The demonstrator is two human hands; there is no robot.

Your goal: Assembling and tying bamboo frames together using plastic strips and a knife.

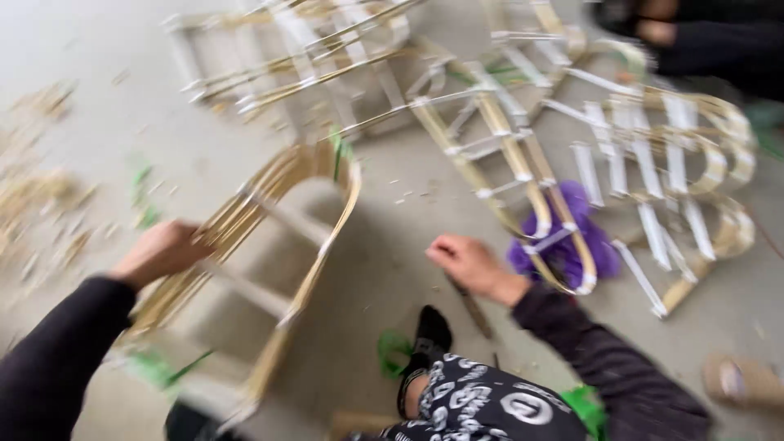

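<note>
Head view, blurred by camera motion, gives us the grey concrete floor (392, 269) first, then the large pile of finished curved frames of split bamboo bound with white tape (588, 155) spread across its upper half.

Next in size is the single U-shaped bamboo-strip frame with pale crossbars (278, 237) that we hold at centre left. It stands tilted, its bend uppermost and its legs running down toward us. Our left hand (161, 251) is closed around its left rail near the middle; the grip looks firm, though blur hides the fingers. Our right hand (471, 265) rests low over the floor, palm down and fingers loosely curled, clear of the frame; we cannot tell whether it grips anything. A thin dark stick-like tool (474, 310) lies on the floor just beside it.

Smaller items: a purple plastic bag (572, 237) under the nearest piled frame, green tie scraps (392, 347) near our foot, and bamboo shavings (41, 204) scattered at left.

Hazards, as we judge them:
- With one hand on one rail, the frame could twist or swing and its free leg could strike the floor, loosening taped joints.
- Split bamboo edges could cut or splinter the gripping palm if the rail slides.
- Loose scraps and shavings underfoot could cause a slip.
- The right hand could press onto the tool unseen.
</note>
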